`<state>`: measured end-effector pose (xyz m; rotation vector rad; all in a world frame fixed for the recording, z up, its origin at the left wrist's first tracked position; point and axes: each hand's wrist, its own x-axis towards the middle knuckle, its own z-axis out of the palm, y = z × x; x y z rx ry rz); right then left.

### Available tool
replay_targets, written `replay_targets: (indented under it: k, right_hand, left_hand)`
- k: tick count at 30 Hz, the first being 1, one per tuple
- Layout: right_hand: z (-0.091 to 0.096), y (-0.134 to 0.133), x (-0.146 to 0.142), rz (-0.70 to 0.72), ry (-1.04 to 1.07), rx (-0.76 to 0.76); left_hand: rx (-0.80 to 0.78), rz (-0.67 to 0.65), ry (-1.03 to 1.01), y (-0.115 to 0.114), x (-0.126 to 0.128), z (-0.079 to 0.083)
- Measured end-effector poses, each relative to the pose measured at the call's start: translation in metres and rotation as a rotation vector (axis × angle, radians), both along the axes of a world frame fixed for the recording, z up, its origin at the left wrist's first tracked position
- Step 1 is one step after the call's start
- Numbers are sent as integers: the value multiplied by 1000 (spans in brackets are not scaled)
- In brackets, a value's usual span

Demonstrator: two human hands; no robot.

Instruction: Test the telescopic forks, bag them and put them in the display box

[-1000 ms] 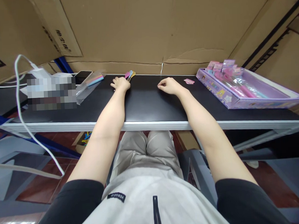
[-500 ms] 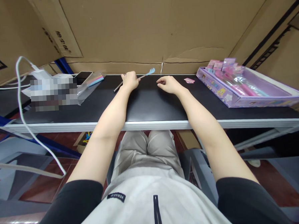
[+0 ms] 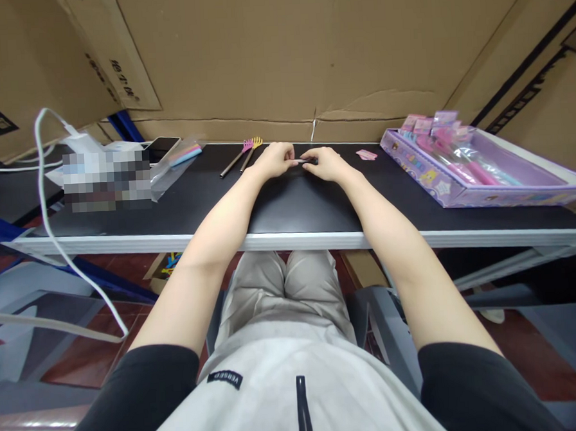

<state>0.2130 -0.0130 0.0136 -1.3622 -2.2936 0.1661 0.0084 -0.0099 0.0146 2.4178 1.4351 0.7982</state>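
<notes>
Near the back middle of the black table, my left hand (image 3: 278, 159) is closed on a thin metal back scratcher (image 3: 302, 161). Its shaft bridges the small gap between my hands, and its head is hidden. My right hand (image 3: 324, 163) pinches the dark end of the same shaft. Left of my hands lie two more back scratchers, one with a pink claw head (image 3: 248, 144) and one with a yellow claw head (image 3: 257, 142). Both have dark slim handles that point toward me.
A purple display box (image 3: 441, 188) with pink packaged items stands on the right. Pink paper scraps (image 3: 366, 155) lie beside my right hand. To the left are a clear bag with coloured sticks (image 3: 183, 156), a phone (image 3: 161, 149) and a white cable (image 3: 43, 190). Cardboard (image 3: 241, 57) walls the back.
My left hand has moved right, close to my right hand, and the pink and yellow claw heads now show. My right hand has closed on the back scratcher; its blue head is no longer visible.
</notes>
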Motion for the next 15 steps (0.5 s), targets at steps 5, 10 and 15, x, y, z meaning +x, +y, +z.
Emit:
replay_targets:
  k: [5,10,15]
  right_hand:
    - [4,-1,1,-47,-47,-4]
    - [2,3,2,-44,-59,27]
    - [-1,8,5,-37,-66,17]
  left_hand:
    - [3,-34,1,-1,1,0]
    - [7,-33,30,0,-3,8]
    - [-26,165,79,12,-30,33]
